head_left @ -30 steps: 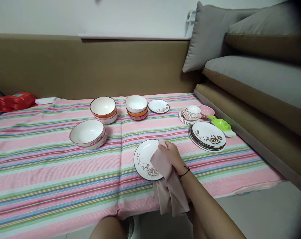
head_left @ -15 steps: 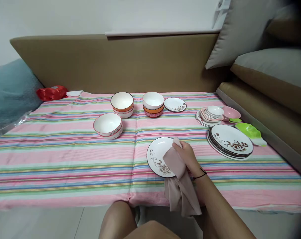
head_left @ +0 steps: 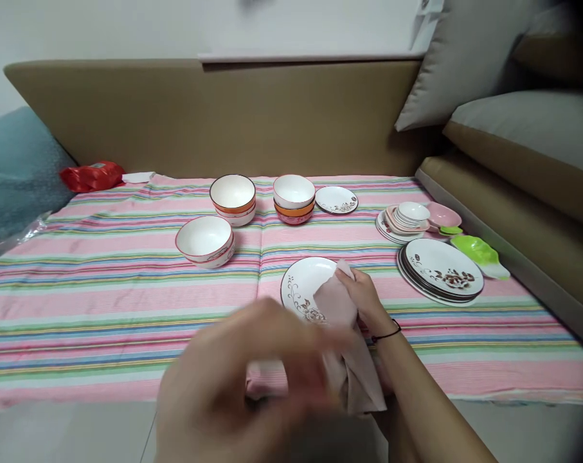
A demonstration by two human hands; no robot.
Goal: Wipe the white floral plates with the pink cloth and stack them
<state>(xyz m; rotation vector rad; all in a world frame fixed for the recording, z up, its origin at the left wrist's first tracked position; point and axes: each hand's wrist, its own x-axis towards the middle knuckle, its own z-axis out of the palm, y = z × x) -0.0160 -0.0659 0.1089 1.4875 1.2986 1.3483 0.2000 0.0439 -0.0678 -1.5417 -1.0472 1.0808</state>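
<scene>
My right hand (head_left: 366, 299) is closed on the right side of a white plate (head_left: 298, 289) with a dark rim and brown flowers. A greyish-pink cloth (head_left: 337, 299) lies between the fingers and the plate, and its loose part hangs below. Close to the camera, my left hand (head_left: 238, 379) is smeared by motion, its fingers bent, and it covers the plate's lower part. To the right of the held plate stands a stack of similar flowered plates (head_left: 429, 263).
Stacked bowls stand at the left (head_left: 202, 238), behind it (head_left: 231, 193) and at mid-back (head_left: 294, 193). A single flowered plate (head_left: 337, 200) lies beside them. Small dishes (head_left: 411, 215), a pink bowl (head_left: 445, 214) and a green leaf-shaped dish (head_left: 477, 249) sit along the right cushions.
My left hand has come into view, close to the camera in front of the plate. My right hand keeps its hold on the plate and cloth. The view has shifted slightly.
</scene>
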